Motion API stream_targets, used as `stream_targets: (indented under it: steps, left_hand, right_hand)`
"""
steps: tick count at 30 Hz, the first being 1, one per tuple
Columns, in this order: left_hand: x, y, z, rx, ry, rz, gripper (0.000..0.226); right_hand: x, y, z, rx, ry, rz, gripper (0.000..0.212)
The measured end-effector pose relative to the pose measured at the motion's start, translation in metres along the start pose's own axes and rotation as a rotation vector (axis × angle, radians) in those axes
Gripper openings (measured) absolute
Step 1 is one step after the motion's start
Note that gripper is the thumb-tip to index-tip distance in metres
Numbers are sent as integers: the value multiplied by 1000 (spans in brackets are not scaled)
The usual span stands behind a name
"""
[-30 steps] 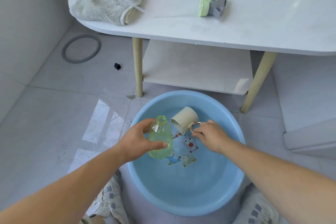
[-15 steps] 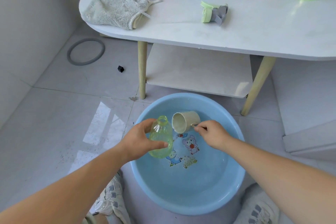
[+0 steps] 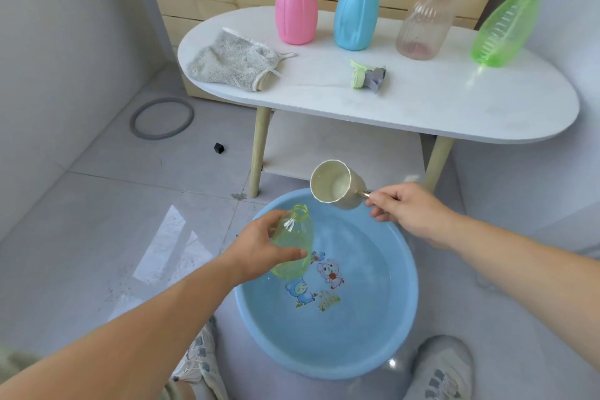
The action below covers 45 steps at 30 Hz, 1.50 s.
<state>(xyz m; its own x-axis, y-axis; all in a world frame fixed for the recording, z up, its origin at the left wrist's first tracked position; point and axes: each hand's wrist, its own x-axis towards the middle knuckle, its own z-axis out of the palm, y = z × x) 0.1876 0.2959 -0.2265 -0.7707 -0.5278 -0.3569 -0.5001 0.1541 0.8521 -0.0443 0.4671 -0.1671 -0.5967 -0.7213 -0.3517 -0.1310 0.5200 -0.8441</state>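
Left hand (image 3: 259, 250) grasping a clear green ribbed plastic bottle (image 3: 292, 245), neck open, right hand (image 3: 406, 209) pinching the handle of a tilted cream cup (image 3: 336, 185), over a round blue basin (image 3: 406, 302)

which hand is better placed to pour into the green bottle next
Likely the right. The right hand holds the cream cup by its handle, close to the open neck of the green bottle; the left hand only grips that bottle over the blue basin.

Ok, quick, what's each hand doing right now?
Left hand: holding the uncapped clear green plastic bottle.
Right hand: pinching the handle of the cream plastic cup.
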Motion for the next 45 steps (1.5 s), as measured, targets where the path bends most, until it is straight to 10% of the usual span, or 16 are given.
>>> stream_targets:
  steps: [45]
  left_hand:
    - [-11, 38, 6, -123, 3, 88, 60]
  right_hand:
    - [-72, -64, -29, -256, 148, -382, 24]
